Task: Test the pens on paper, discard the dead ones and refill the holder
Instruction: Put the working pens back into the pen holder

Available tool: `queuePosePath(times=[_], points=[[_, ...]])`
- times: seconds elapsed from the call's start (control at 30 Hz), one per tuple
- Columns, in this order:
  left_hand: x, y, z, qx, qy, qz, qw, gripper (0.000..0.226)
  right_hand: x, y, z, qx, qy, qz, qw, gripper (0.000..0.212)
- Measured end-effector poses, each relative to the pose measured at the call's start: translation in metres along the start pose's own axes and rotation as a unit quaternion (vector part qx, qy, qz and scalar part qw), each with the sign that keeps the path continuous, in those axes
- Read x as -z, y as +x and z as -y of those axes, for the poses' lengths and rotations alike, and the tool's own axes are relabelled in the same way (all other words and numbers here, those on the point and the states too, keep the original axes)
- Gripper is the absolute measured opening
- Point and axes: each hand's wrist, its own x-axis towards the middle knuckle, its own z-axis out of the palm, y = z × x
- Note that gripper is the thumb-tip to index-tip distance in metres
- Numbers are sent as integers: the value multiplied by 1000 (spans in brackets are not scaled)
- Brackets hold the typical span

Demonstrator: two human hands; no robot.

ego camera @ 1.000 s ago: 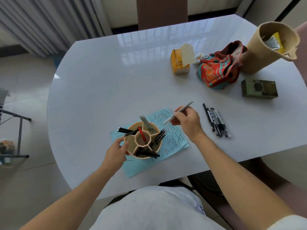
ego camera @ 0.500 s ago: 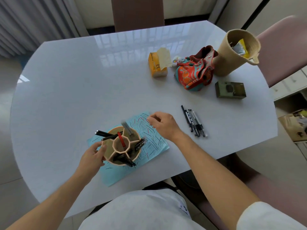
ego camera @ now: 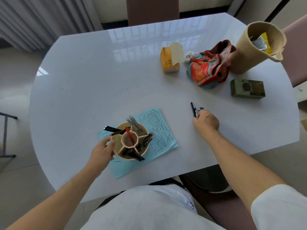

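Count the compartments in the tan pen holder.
6: one central cell of the tan compartmented pen holder and five outer cells ringing it; pens partly hide the near dividers, so the count is approximate.

A home dining room: glossy white table point(ego camera: 99, 80), curtains point(ego camera: 41, 19), tissue pack point(ego camera: 169, 61).

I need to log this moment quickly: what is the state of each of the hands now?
Left hand: holds the side of the pen holder.
Right hand: over the loose pens on the table; grip cannot be told.

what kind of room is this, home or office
Most likely a home, perhaps a dining area: a glossy white table with a chair tucked in, curtains, and a tissue pack beside a fabric pouch.
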Motion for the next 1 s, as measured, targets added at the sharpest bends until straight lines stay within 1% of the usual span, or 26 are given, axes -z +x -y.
queuePosePath(times=[0.2, 0.33, 0.4, 0.47, 0.53, 0.57, 0.63, 0.7, 0.73, 0.8, 0.83, 0.87, 0.9, 0.97, 1.0], points=[[1, -11, -5, 11, -6, 3, 1000, 17, -9, 6, 10, 7, -91, -3, 996, 26], [5, -11, -5, 0, 6, 4, 1000, 17, -3, -1, 13, 15, -86, -11, 996, 28], [7, -8, -8, -10, 13, 0, 1000, 17, 5, -11, 20, 51, -17, -44, 998, 23], [10, -2, -11, -16, 15, -13, 1000, 18, 16, -26, 39, 89, 136, -50, 986, 18], [12, 3, -15, -14, 13, -22, 1000, 22, 28, -43, 70, 101, 308, 6, 946, 12], [13, 5, -16, -13, 15, -25, 1000, 26, 34, -50, 88, 118, 362, 36, 924, 11], [13, 6, -18, -15, 19, -28, 999, 30, 42, -61, 122, 164, 425, 87, 886, 9], [14, 6, -19, -24, 28, -28, 999, 27, 48, -69, 153, 206, 474, 120, 848, 8], [14, 5, -19, -27, 31, -27, 999, 25, 49, -72, 166, 226, 485, 133, 834, 10], [13, 3, -21, -27, 31, -22, 999, 21, 47, -76, 186, 253, 486, 172, 818, 11], [13, 2, -22, -26, 31, -22, 999, 20, 45, -79, 192, 262, 474, 198, 817, 13], [13, 2, -22, -24, 30, -22, 999, 19, 42, -81, 196, 273, 442, 221, 825, 15], [13, 1, -22, -23, 28, -24, 999, 18, 39, -82, 197, 289, 385, 239, 843, 16], [15, 2, -19, -25, 24, -27, 999, 16, 32, -85, 196, 325, 240, 254, 878, 16], [16, 5, -17, -27, 20, -29, 999, 15, 30, -86, 192, 325, 209, 260, 885, 15]])
